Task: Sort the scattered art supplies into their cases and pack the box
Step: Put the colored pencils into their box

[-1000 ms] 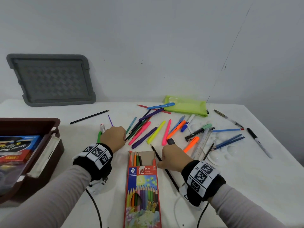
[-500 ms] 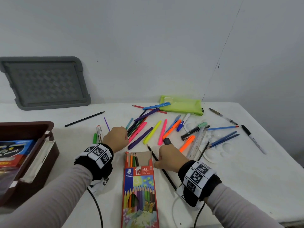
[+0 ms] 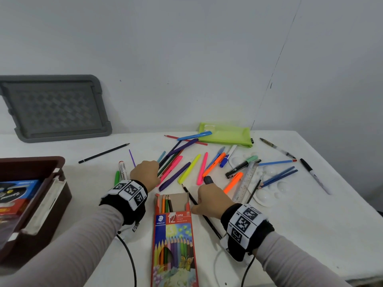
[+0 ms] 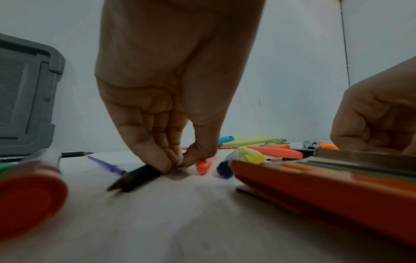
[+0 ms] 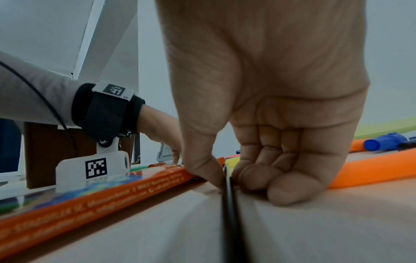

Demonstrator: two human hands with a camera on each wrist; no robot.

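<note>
Pencil box [image 3: 175, 241] nearest, flap open, flat on table [image 3: 290, 245]. Right hand [image 3: 213, 200] beside it, thumb and curled fingers pinching black pencil [image 3: 209, 221]. Left hand [image 3: 145, 172] beyond, fingertips pinching dark green pencil [image 4: 135, 179]. Pens [image 3: 186, 170] scattered behind; green pouch [image 3: 228, 135] farthest.

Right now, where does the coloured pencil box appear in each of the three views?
Head: the pencil box lies bottom centre, between the wrists.
Left wrist: its orange side fills the lower right.
Right wrist: its orange edge runs along the lower left.
Shared landmark: the green pencil case.
</note>
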